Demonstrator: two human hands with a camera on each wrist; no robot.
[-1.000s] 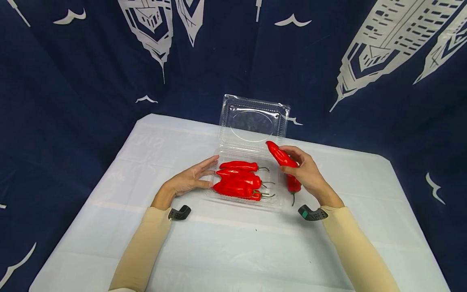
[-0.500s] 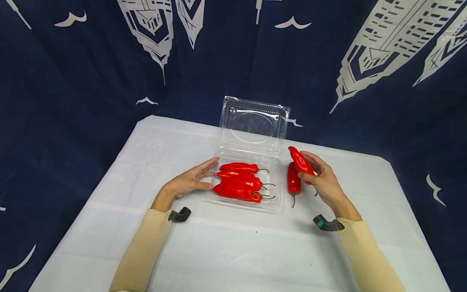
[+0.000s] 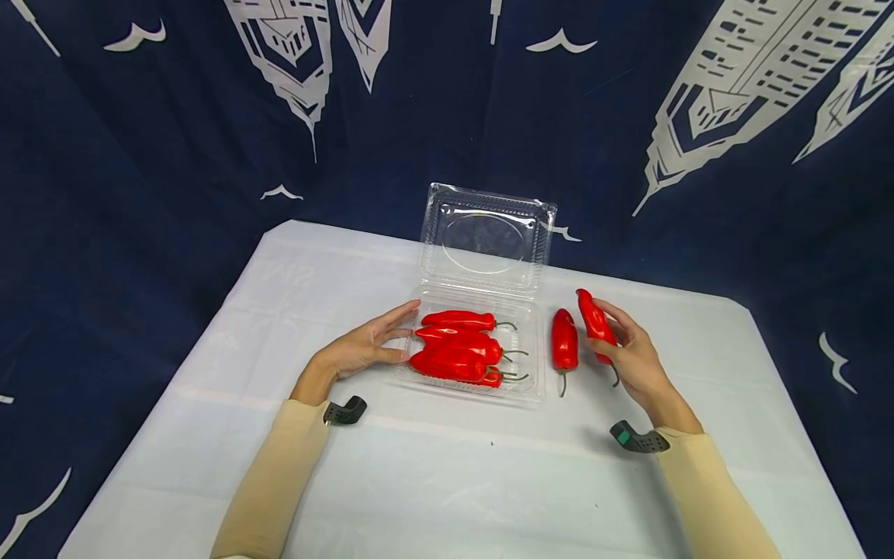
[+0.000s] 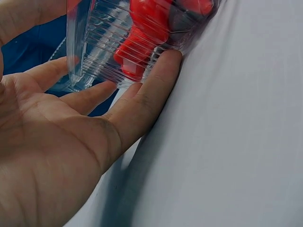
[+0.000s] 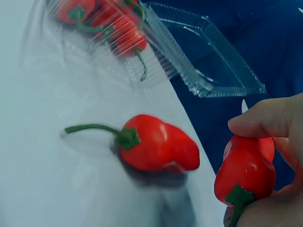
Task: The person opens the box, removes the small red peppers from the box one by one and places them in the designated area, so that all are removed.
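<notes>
My right hand (image 3: 631,359) holds a red pepper (image 3: 593,320) by its sides, thumb on the near side, green stem hanging toward me. In the right wrist view the thumb presses on the held pepper (image 5: 246,168). Just left of it, a second red pepper (image 3: 563,341) lies on the table, stem toward me. Several red peppers (image 3: 454,361) lie side by side in a clear plastic clamshell box (image 3: 536,334), stems pointing right. My left hand (image 3: 358,345) spreads its fingers against the box's left wall; the fingertips touch the ribbed plastic (image 4: 102,61) in the left wrist view.
The box's clear lid (image 3: 482,242) stands raised at the back, close to the table's far edge. A white cloth covers the table (image 3: 447,481). Behind it hangs a dark blue curtain (image 3: 447,116) with white printed buildings and birds.
My right hand has carried the held pepper to the right, from beside the box to beyond the loose pepper, which now shows fully. The left hand and the box have stayed put.
</notes>
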